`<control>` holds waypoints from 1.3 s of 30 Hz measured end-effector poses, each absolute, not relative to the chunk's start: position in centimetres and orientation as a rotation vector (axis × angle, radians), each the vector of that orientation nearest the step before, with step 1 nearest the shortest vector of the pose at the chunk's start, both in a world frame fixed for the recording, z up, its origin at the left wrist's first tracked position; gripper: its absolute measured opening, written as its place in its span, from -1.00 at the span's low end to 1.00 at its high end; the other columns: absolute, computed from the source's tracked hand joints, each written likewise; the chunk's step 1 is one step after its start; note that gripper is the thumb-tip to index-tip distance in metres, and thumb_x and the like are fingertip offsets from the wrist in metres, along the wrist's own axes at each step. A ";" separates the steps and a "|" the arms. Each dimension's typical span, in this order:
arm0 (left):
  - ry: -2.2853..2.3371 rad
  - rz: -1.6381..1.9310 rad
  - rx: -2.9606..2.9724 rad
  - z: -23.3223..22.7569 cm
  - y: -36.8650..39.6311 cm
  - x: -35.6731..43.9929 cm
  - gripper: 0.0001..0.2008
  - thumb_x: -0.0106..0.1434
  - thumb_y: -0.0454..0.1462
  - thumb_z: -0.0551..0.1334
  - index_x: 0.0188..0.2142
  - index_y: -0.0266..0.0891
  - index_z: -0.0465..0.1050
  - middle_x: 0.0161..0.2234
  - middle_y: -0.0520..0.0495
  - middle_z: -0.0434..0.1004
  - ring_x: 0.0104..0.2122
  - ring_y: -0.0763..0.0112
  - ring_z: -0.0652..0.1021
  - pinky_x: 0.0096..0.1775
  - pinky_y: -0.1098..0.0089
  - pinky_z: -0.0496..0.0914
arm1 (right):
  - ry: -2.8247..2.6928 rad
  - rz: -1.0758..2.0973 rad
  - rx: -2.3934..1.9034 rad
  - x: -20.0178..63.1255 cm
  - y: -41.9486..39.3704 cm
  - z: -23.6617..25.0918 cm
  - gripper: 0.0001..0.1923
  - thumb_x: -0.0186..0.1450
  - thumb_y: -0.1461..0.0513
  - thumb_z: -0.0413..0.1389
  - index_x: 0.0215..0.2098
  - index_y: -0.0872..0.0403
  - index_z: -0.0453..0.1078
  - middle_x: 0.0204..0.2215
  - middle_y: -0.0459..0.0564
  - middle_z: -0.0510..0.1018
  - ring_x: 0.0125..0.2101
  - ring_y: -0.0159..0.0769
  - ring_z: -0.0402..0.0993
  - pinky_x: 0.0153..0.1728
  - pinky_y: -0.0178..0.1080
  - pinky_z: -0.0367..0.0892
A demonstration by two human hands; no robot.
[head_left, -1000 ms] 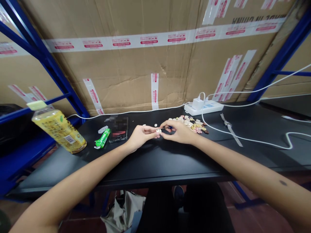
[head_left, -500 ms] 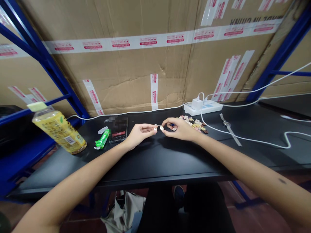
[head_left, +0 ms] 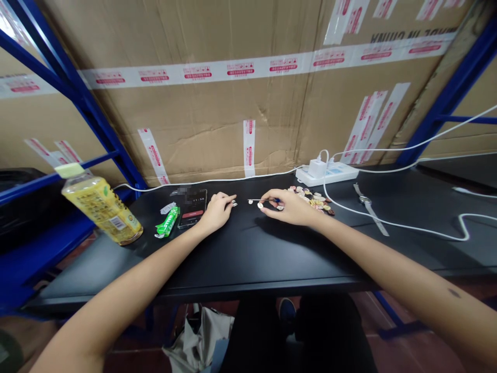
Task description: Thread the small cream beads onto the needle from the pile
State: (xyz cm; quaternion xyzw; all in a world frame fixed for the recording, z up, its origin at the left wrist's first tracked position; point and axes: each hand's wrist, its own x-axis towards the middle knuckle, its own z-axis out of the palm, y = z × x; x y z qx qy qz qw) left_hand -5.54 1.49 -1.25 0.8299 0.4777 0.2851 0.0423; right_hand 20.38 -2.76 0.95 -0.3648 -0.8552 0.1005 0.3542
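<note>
My right hand [head_left: 289, 206] is closed on a thin metal rod [head_left: 255, 200] with a dark blue end, which points left above the black table. A small white button-like piece [head_left: 260, 205] with dark marks shows at its thumb and fingertip. Another small white piece [head_left: 250, 202] is just under the rod's tip; I cannot tell whether it hangs there or lies on the table. My left hand [head_left: 218, 211] rests to the left, index finger stretched out and thumb apart, beside a couple of small white pieces [head_left: 234, 203]. Behind my right hand lies a pile of coloured button-like pieces [head_left: 316, 199].
On the left stand a tilted yellow drink bottle [head_left: 103, 204], a green wrapper [head_left: 167, 224] and a phone [head_left: 193, 210]. A white power strip [head_left: 328, 173] with cables and a wristwatch [head_left: 365, 199] lie on the right. Large cardboard [head_left: 209, 109] closes off the back.
My left hand has moved left, away from the rod's tip, down to the small white pieces by the phone. The phone's screen now shows the time. My right hand stays nearly still.
</note>
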 end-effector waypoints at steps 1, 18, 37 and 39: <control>1.452 0.919 2.522 -1.1 1.4 -5.4 -0.66 0.31 -0.34 0.09 0.03 -0.30 0.48 -0.19 -0.20 0.46 -0.13 0.21 0.43 0.02 0.14 0.31 | -2.211 0.257 -0.948 20.4 -2.8 0.9 -0.76 0.26 0.11 0.12 -0.19 0.08 0.45 -0.48 -0.10 0.44 -0.50 -0.39 0.31 -0.40 -0.31 0.23; 0.773 0.878 1.414 0.7 -3.1 -2.4 -0.65 0.15 -0.20 0.37 -0.12 -0.37 0.53 -0.13 -0.23 0.60 -0.14 0.30 0.59 0.06 0.24 0.38 | -2.226 0.293 -0.827 19.6 -3.3 1.0 -0.74 0.30 0.12 0.11 -0.12 0.07 0.46 -0.47 -0.11 0.38 -0.47 -0.41 0.28 -0.39 -0.33 0.19; 1.085 1.109 1.662 0.4 -0.3 -4.0 -0.63 0.07 -0.18 0.39 -0.18 -0.38 0.52 -0.25 -0.20 0.62 -0.25 0.31 0.60 -0.03 0.20 0.45 | -2.231 0.226 -0.907 19.8 -3.2 0.8 -0.73 0.31 0.12 0.08 -0.09 0.06 0.44 -0.40 -0.04 0.48 -0.43 -0.36 0.34 -0.33 -0.28 0.25; 1.147 1.128 1.793 0.5 0.1 -4.4 -0.69 0.08 -0.20 0.38 -0.23 -0.37 0.51 -0.27 -0.20 0.61 -0.27 0.30 0.61 -0.06 0.21 0.46 | -2.235 0.203 -0.898 19.9 -3.2 0.9 -0.73 0.31 0.13 0.07 -0.10 0.07 0.44 -0.37 -0.02 0.50 -0.43 -0.36 0.35 -0.31 -0.27 0.27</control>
